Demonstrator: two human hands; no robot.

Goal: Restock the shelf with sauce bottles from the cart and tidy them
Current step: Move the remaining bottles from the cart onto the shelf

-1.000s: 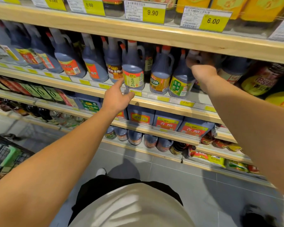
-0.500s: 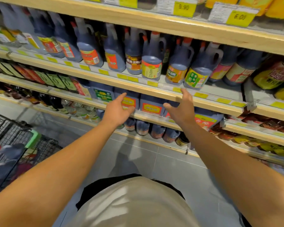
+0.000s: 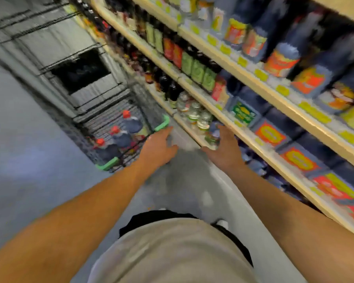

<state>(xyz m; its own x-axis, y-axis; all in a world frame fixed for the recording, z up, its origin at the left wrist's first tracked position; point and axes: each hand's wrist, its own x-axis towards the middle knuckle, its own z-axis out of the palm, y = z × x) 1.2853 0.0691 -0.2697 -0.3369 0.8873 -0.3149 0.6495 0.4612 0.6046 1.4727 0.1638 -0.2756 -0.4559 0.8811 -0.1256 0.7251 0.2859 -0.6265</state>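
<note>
Grey tile floor point(image 3: 29, 160), wood shelves point(image 3: 274, 94) right; both grips wide, empty

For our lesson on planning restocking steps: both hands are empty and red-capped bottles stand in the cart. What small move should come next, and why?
Probably reach the left hand down to the nearest red-capped bottle in the cart and grip it. Both it and the right hand are open, holding nothing, off the shelf, and three bottles wait in the cart.
</note>
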